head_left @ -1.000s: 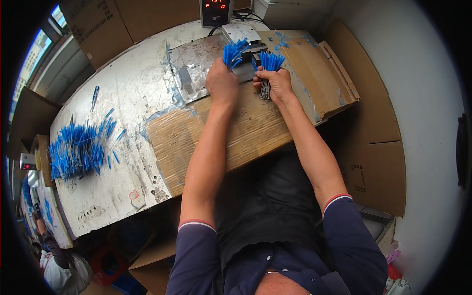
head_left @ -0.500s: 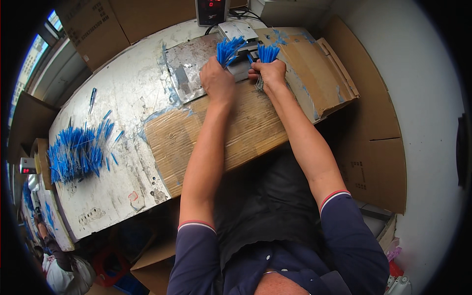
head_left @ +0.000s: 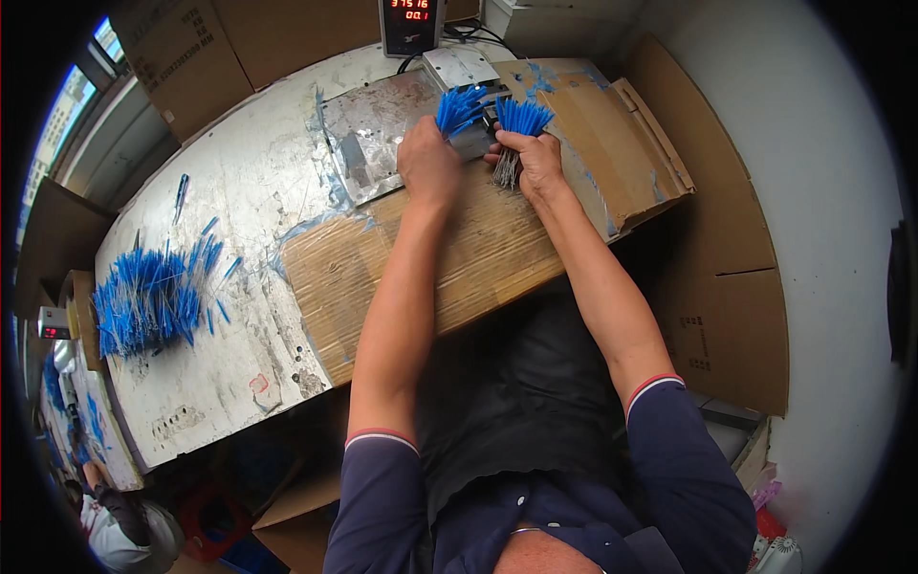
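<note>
My left hand [head_left: 427,161] is closed around a bunch of thin blue-tipped wires [head_left: 461,111], whose blue ends fan out to the upper right. Beside it, my right hand [head_left: 537,159] grips a second bunch of blue-tipped wires [head_left: 523,117]. Bare silvery wire ends hang below those right fingers. Both hands are over the far part of the bench, close to a small machine with a metal box [head_left: 461,65]; the hands and bunches partly hide its black front. At the left of the bench lies a big heap of similar blue wires [head_left: 153,297].
A metal plate [head_left: 368,120] and a flattened cardboard sheet [head_left: 354,268] cover part of the white bench [head_left: 239,354]. A red-lit display box [head_left: 411,27] stands at the back. A pen [head_left: 181,196] lies on the left; a cardboard box [head_left: 612,124] is at the right. Another person [head_left: 129,526] sits lower left.
Both hands have come slightly nearer to me with their bunches, the left also shifting a little right. More of the right bunch's bare ends show. The display's red readout has changed.
</note>
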Tool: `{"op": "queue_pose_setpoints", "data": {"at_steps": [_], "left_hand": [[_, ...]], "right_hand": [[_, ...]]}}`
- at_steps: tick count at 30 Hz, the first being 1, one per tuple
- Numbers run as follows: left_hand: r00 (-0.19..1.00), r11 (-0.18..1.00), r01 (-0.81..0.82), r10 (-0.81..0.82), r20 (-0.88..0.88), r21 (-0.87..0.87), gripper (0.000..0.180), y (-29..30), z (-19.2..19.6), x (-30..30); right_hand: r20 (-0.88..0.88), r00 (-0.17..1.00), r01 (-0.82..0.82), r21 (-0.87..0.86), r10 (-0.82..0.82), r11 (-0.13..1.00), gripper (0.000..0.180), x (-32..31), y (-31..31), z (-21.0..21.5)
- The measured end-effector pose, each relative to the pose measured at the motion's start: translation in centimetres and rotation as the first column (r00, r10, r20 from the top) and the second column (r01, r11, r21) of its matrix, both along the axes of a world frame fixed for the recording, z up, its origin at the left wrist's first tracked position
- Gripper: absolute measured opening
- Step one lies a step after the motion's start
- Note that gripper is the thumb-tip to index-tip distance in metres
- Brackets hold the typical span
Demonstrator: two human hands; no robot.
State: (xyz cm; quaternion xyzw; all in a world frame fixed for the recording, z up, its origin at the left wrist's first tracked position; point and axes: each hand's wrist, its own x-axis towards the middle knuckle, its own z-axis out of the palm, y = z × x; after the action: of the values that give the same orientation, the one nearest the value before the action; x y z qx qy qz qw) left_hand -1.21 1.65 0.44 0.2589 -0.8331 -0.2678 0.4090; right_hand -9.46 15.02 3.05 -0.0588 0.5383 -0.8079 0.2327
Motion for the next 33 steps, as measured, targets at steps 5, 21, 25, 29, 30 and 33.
{"op": "queue_pose_setpoints", "data": {"at_steps": [5,21,25,29,30,33], "left_hand": [[1.0,1.0,0.013,-0.013,0.012,0.003,0.013,0.0,0.0,-0.1],[0.997,0.997,-0.054,0.056,0.052,-0.047,0.016,0.2,-0.2,-0.2],[0.997,0.983,-0.017,0.03,-0.069,0.181,0.017,0.0,0.0,-0.3],[0.94,0.922,0.198,-0.082,-0.332,0.333,0.013,0.7,0.6,-0.4],[0.937,0.921,0.211,-0.095,-0.336,0.327,0.015,0.9,0.8,-0.2],[0.947,0.927,0.196,-0.095,-0.306,0.319,0.016,1.0,1.0,0.0]], "right_hand": [[-0.039,0.999,0.035,0.095,-0.032,0.995,0.009,-0.2,0.2,-0.4],[-0.033,0.999,0.038,0.098,-0.035,0.994,0.015,0.6,0.1,0.4],[-0.083,0.995,-0.042,0.184,0.058,0.982,0.013,1.6,-0.8,1.0],[-0.186,0.967,-0.098,0.363,0.176,0.926,0.017,2.3,-1.5,1.5],[-0.185,0.967,-0.097,0.363,0.174,0.927,0.017,2.3,-1.6,1.4],[-0.216,0.959,-0.1,0.345,0.182,0.933,0.014,2.3,-1.6,1.0]]}}
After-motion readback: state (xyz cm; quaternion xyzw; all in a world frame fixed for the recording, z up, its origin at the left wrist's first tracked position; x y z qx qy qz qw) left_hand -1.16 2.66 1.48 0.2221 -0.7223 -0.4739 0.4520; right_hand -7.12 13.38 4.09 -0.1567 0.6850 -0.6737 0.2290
